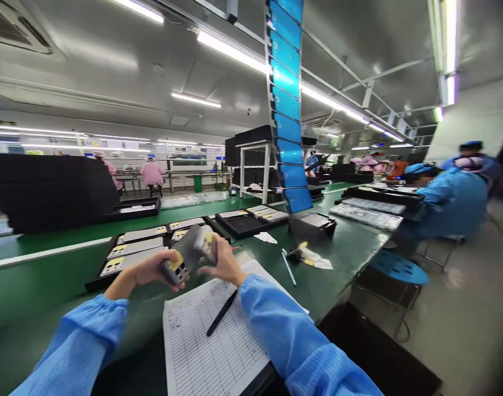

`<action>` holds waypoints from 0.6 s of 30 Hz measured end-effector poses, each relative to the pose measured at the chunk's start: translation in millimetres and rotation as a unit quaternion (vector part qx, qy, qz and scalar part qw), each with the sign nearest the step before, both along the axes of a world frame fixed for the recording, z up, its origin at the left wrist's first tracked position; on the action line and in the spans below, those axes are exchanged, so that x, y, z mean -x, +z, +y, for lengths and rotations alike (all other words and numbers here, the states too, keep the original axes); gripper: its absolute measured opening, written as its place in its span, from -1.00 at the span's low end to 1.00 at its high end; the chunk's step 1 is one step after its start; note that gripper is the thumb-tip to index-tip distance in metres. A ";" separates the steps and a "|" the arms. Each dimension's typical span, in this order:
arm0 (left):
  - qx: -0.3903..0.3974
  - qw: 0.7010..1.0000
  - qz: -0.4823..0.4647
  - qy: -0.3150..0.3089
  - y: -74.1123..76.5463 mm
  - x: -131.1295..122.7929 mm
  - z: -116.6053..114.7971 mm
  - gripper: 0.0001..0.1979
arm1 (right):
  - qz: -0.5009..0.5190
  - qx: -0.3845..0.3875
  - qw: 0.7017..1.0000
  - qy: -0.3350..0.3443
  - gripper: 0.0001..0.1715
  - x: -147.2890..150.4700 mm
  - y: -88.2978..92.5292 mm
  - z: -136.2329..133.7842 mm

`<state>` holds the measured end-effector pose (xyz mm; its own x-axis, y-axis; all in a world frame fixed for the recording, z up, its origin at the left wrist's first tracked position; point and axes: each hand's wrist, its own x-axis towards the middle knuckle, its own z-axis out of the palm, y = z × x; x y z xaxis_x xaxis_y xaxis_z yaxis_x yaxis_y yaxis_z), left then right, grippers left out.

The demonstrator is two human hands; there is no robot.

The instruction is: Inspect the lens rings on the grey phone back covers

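Observation:
My left hand (154, 268) is closed round a stack of thin grey phone back panels (188, 246), whose near end shows yellow film and dark round camera holes. Opposite it, my right hand (226, 259) grips another grey panel piece (205, 245) with yellow on its end; motion blurs it, and whether it is one panel or several I cannot tell. Both hands are raised over the near edge of a black tray (93, 284) holding similar panels. Below my right wrist, a black pen (222, 313) lies on a printed grid form (189, 352).
A second black tray (238, 226) with panels sits farther back on the green table (139, 324). To the right are a blue pen (289, 268), crumpled wrapping (315, 257) and a hanging blue strip (288, 110). A co-worker in blue (457, 203) sits beyond a blue stool (399, 268).

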<state>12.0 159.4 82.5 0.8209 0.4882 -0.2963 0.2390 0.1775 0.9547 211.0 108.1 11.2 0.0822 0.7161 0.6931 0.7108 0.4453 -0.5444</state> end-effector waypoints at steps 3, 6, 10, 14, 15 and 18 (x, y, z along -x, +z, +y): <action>0.001 1.000 0.021 -0.020 9.0 7.9 -9.2 -0.72 | -0.110 -0.050 0.992 0.036 -0.03 11.2 -2.5 -0.4; 0.011 0.999 0.036 -0.031 14.5 10.2 -22.4 -0.70 | -0.173 -0.090 0.979 0.052 -0.02 18.9 -5.8 0.7; 0.027 0.998 0.042 -0.029 22.3 8.7 -37.3 -0.73 | -0.206 -0.134 0.967 0.062 -0.02 22.9 -5.9 -0.6; 0.039 0.997 0.044 -0.043 35.4 10.4 -51.7 -0.74 | -0.203 -0.163 0.963 0.071 0.05 26.9 1.7 -9.2; 0.042 0.996 0.047 -0.056 38.8 11.7 -56.3 -0.73 | -0.197 -0.166 0.963 0.074 0.06 28.5 4.2 -12.5; 0.025 0.991 0.072 -0.109 47.5 17.2 -71.3 -0.66 | -0.173 -0.165 0.967 0.087 0.06 35.6 11.7 -24.4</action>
<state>-5.2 88.1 129.9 0.8523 0.2860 -0.4380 0.4107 0.1529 0.8989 175.3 83.7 22.9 -0.2972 0.4331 0.8509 0.7244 0.6829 -0.0946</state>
